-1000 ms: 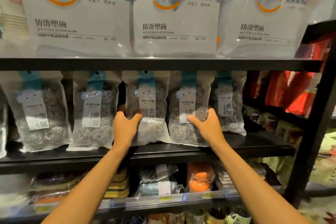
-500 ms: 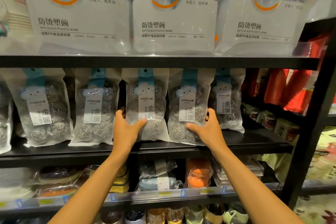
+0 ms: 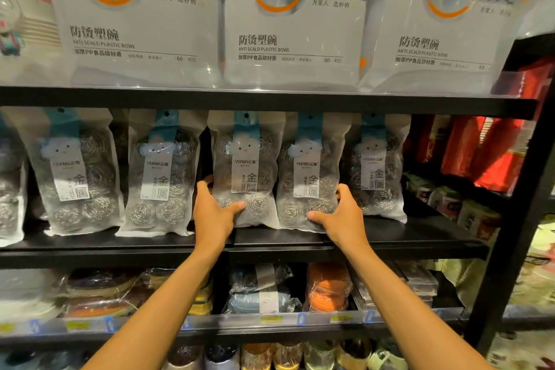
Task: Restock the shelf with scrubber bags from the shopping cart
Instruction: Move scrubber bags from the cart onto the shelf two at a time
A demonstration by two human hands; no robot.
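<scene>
Head view. Much of both hands is hidden. The left hand (image 3: 213, 213) shows its back and a thumb laid across the front of the third scrubber bag (image 3: 246, 168), low on its left edge. Its fingers go behind the bag, mostly out of sight, and the grip holds that bag. The right hand (image 3: 339, 216) mirrors it on the fourth scrubber bag (image 3: 310, 171): the thumb is on the front near the lower right corner, and the fingers are tucked behind, next to the fifth bag (image 3: 375, 165). Its grip holds the fourth bag. The two held bags stand upright side by side, touching, with their bottoms at the board of the middle shelf (image 3: 390, 237).

The row has six scrubber bags. Five are whole: the first bag (image 3: 79, 171), the second bag (image 3: 162, 174) and the three already named. The sixth bag (image 3: 10, 189) is cut off by the left edge.

On the shelf above stand three bowl packs (image 3: 294, 39), their tops cut off by the frame. On the lower shelf, the wrapped goods (image 3: 261, 294) in orange and blue are hard to make out. To the right, the red packs (image 3: 480, 153) are blurred.
</scene>
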